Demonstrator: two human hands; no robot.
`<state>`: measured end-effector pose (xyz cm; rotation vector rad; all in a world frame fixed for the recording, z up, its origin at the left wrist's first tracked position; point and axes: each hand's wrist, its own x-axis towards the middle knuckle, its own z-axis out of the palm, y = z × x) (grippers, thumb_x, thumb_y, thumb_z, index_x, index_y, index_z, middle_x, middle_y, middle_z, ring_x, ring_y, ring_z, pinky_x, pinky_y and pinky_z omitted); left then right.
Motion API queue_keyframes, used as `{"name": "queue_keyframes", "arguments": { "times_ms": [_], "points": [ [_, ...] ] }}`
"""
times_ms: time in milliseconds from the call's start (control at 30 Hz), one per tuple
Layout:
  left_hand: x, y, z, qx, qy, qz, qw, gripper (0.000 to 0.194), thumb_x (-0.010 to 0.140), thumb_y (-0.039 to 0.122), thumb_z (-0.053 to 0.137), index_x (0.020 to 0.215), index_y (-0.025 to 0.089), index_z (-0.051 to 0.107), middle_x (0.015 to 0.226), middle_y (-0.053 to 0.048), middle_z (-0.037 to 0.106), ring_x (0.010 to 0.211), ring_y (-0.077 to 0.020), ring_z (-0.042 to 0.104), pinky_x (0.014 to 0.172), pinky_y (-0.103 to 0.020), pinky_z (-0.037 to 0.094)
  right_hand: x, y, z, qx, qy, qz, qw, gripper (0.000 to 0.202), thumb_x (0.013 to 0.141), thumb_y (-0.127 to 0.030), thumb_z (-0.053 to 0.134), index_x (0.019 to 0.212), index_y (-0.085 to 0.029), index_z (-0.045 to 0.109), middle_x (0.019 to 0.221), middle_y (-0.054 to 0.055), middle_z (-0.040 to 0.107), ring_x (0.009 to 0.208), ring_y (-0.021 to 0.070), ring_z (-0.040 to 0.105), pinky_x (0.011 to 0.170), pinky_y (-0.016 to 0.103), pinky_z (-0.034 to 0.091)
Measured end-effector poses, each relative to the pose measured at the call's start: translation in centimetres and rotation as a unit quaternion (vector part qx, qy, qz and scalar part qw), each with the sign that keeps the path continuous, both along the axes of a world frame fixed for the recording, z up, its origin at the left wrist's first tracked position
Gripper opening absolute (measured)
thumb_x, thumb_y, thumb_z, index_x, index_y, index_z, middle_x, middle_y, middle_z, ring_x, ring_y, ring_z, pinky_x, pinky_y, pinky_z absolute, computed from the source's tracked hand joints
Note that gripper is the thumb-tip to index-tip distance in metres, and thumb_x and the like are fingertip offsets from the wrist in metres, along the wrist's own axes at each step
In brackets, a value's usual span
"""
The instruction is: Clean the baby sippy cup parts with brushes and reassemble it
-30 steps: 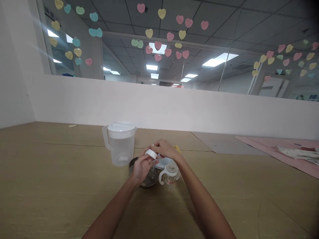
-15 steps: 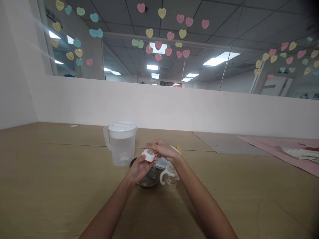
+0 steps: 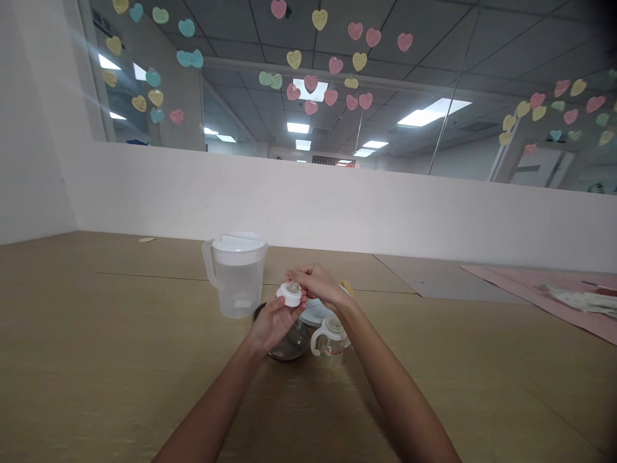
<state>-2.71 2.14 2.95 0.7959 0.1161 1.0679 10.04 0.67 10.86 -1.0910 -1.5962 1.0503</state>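
Observation:
My left hand (image 3: 272, 323) grips a white baby bottle collar (image 3: 289, 296) by its rim, above a dark bowl (image 3: 289, 344). A clear nipple (image 3: 293, 287) stands up from the middle of the collar. Curled fingers of my right hand (image 3: 314, 283) close round the nipple from behind and the right; their exact contact is partly hidden. Below my right wrist stands a clear baby bottle (image 3: 331, 337) with white handles, its top uncovered and red print on its side. Behind the hands lies a pale blue plate (image 3: 315, 314), partly covered by my right hand.
A lidded plastic pitcher (image 3: 240, 276) holding clear liquid stands left of the bowl. Something yellow (image 3: 346, 287) shows behind my right wrist. At the far right, a pink mat (image 3: 511, 283) carries a plastic packet (image 3: 585, 299). A white wall (image 3: 308, 209) closes off the wooden table's back.
The right fingers have shifted slightly up off the nipple, so more of it shows. The left hand keeps hold of the collar. The whole view has shifted a little.

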Motion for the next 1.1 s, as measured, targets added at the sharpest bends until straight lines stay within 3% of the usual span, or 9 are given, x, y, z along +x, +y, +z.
{"name": "queue_keyframes", "arguments": {
  "times_ms": [100, 200, 300, 400, 567, 700, 867, 1000, 1100],
  "points": [
    [0.5, 0.2, 0.1, -0.007, -0.035, -0.033, 0.999, 0.039, 0.073, 0.033, 0.062, 0.109, 0.019, 0.059, 0.102, -0.007, 0.066, 0.099, -0.0222, 0.060, 0.093, -0.038, 0.043, 1.0, -0.2, 0.5, 0.057, -0.092, -0.052, 0.993, 0.036, 0.074, -0.046, 0.059, 0.058, -0.015, 0.051, 0.044, -0.005, 0.045, 0.038, 0.0053, 0.040, 0.037, 0.017, 0.028],
    [0.5, 0.4, 0.2, -0.012, -0.039, -0.041, 0.998, 0.043, 0.078, 0.038, 0.058, 0.119, 0.027, 0.053, 0.122, -0.005, 0.058, 0.111, -0.0241, 0.054, 0.095, -0.041, 0.041, 2.1, -0.7, 1.1, 0.098, -0.154, -0.041, 0.982, 0.027, 0.073, -0.041, 0.063, 0.069, -0.015, 0.055, 0.059, -0.001, 0.057, 0.049, 0.0085, 0.051, 0.040, 0.017, 0.035],
    [0.6, 0.5, 0.1, 0.006, -0.013, -0.002, 1.000, 0.047, 0.080, 0.034, 0.059, 0.125, 0.033, 0.046, 0.127, -0.003, 0.055, 0.113, -0.0212, 0.054, 0.096, -0.040, 0.040, 2.6, -1.0, 1.2, 0.146, -0.215, -0.050, 0.964, 0.015, 0.072, -0.028, 0.065, 0.079, -0.015, 0.059, 0.072, 0.001, 0.062, 0.059, 0.0103, 0.055, 0.050, 0.019, 0.042],
    [0.9, 0.6, -0.4, 0.027, 0.033, 0.058, 0.997, 0.051, 0.078, 0.024, 0.064, 0.126, 0.029, 0.046, 0.120, -0.003, 0.060, 0.106, -0.0178, 0.058, 0.097, -0.038, 0.041, 2.4, -0.8, 0.9, 0.195, -0.249, -0.074, 0.946, 0.006, 0.073, -0.021, 0.064, 0.075, -0.015, 0.062, 0.073, 0.002, 0.064, 0.067, 0.0117, 0.058, 0.064, 0.024, 0.046],
    [0.9, 0.9, -0.7, 0.063, 0.050, 0.080, 0.994, 0.051, 0.069, 0.016, 0.072, 0.117, 0.020, 0.056, 0.110, -0.005, 0.065, 0.099, -0.0173, 0.061, 0.092, -0.029, 0.045, 2.7, -0.1, 0.7, 0.113, -0.069, 0.018, 0.991, 0.014, 0.069, -0.026, 0.066, 0.075, -0.014, 0.063, 0.068, 0.002, 0.065, 0.061, 0.0127, 0.059, 0.062, 0.027, 0.049],
    [0.3, 0.7, 0.0, 0.076, 0.073, 0.079, 0.991, 0.049, 0.065, 0.014, 0.074, 0.111, 0.018, 0.060, 0.108, -0.004, 0.066, 0.092, -0.0158, 0.063, 0.085, -0.025, 0.048, 3.3, 0.0, 1.0, 0.047, 0.058, 0.025, 0.997, 0.023, 0.060, -0.030, 0.073, 0.070, -0.012, 0.062, 0.064, 0.002, 0.064, 0.062, 0.0153, 0.061, 0.059, 0.030, 0.053],
    [0.4, 0.4, 0.4, 0.090, 0.096, 0.106, 0.986, 0.048, 0.063, 0.016, 0.075, 0.109, 0.017, 0.062, 0.107, -0.006, 0.066, 0.094, -0.0185, 0.062, 0.089, -0.030, 0.047, 2.4, -0.4, 1.2, 0.066, -0.033, -0.057, 0.996, 0.011, 0.065, -0.022, 0.067, 0.069, -0.013, 0.064, 0.066, 0.004, 0.066, 0.064, 0.0160, 0.062, 0.059, 0.027, 0.051],
    [0.7, 0.2, 0.5, 0.090, 0.112, 0.147, 0.979, 0.052, 0.063, 0.021, 0.076, 0.113, 0.019, 0.061, 0.106, -0.005, 0.067, 0.098, -0.0191, 0.061, 0.092, -0.032, 0.045, 0.6, -1.8, 1.7, 0.197, -0.271, -0.197, 0.921, 0.010, 0.071, -0.018, 0.060, 0.074, -0.015, 0.068, 0.071, 0.006, 0.069, 0.068, 0.0167, 0.063, 0.064, 0.025, 0.046],
    [0.7, -0.3, 0.9, 0.109, 0.128, 0.162, 0.972, 0.057, 0.061, 0.025, 0.077, 0.115, 0.019, 0.060, 0.103, -0.006, 0.068, 0.097, -0.0209, 0.061, 0.091, -0.034, 0.046, -0.4, -3.1, 2.3, 0.226, -0.377, -0.236, 0.867, 0.016, 0.075, -0.018, 0.055, 0.080, -0.016, 0.070, 0.076, 0.007, 0.071, 0.072, 0.0181, 0.064, 0.065, 0.025, 0.043]
  ]
}}
